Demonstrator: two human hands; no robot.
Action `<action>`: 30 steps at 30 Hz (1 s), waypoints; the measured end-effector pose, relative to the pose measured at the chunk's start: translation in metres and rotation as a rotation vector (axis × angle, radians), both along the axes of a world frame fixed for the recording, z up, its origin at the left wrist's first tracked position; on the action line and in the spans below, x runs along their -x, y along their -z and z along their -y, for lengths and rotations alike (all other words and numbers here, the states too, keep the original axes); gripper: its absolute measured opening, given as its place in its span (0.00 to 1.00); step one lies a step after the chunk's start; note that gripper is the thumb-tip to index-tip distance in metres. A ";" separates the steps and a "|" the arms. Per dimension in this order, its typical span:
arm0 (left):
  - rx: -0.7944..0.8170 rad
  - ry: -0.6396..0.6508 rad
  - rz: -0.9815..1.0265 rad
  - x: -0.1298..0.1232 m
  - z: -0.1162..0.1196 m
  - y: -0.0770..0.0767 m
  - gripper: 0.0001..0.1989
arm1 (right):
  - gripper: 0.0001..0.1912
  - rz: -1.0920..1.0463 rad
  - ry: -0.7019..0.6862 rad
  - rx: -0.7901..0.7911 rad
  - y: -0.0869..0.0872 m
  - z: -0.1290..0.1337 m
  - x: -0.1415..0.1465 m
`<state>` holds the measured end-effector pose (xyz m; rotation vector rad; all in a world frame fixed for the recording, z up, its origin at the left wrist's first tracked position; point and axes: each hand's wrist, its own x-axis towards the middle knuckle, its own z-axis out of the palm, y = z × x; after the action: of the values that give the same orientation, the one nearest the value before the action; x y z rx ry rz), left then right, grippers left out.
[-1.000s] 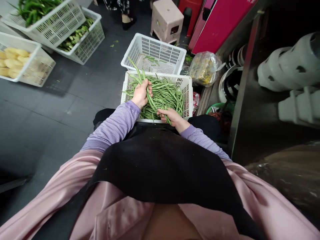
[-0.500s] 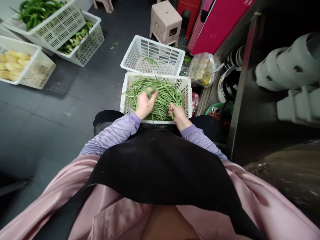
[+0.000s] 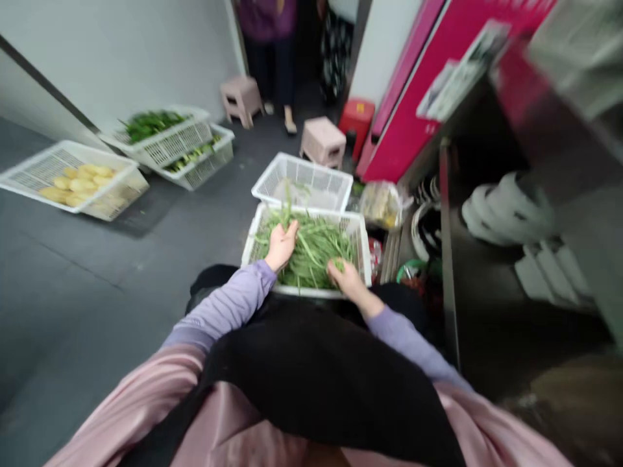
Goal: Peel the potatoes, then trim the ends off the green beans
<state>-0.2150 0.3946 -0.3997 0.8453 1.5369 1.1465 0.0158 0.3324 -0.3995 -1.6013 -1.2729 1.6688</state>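
A white plastic basket [image 3: 368, 258] full of long green beans [image 3: 318, 243] stands in front of my knees. Over its left half, my left hand [image 3: 282, 246] is closed round a few green beans whose ends stick up past the fingers. My right hand [image 3: 344, 275] is at the basket's near right side, fingers curled around green beans at the edge of the heap. Blur hides exactly how many beans each hand has. Right behind stands a second white basket [image 3: 265, 170] with a few beans on its bottom.
To the left are a basket of peeled potatoes [image 3: 80, 185] and tilted baskets of green peppers [image 3: 153, 123]. A clear bag [image 3: 382, 204], a metal shelf [image 3: 450, 259] and a pink cabinet [image 3: 409, 97] flank the right. Stools [image 3: 324, 139] and a standing person [image 3: 272, 52] are at the back.
The view has tipped up, bringing two people's lower bodies and the doorway into sight. My left hand's beans now point upward; my right hand stays at the basket's near right side.
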 end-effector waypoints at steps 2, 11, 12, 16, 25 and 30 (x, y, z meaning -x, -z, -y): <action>0.138 -0.159 0.173 0.014 -0.014 -0.012 0.29 | 0.30 0.014 -0.108 -0.137 0.016 0.011 -0.004; 0.109 -0.064 0.330 0.007 0.001 -0.027 0.31 | 0.09 0.535 -0.006 -0.196 0.040 -0.045 -0.010; 0.105 -0.021 0.324 0.002 0.005 -0.030 0.31 | 0.14 0.385 0.030 -0.132 0.033 -0.048 -0.004; 0.127 0.083 0.344 -0.013 0.015 -0.046 0.28 | 0.36 -0.274 -0.007 0.250 -0.010 -0.042 0.035; 0.125 0.088 0.337 -0.004 -0.009 -0.023 0.23 | 0.32 -0.439 0.244 0.574 -0.020 -0.043 0.035; -0.239 0.269 -0.030 -0.013 0.019 -0.023 0.16 | 0.30 -0.286 0.600 0.458 -0.016 -0.044 0.035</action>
<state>-0.2023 0.3753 -0.3768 1.1956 1.2789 1.1336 -0.0193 0.3767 -0.3832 -1.6822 -0.2265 1.7602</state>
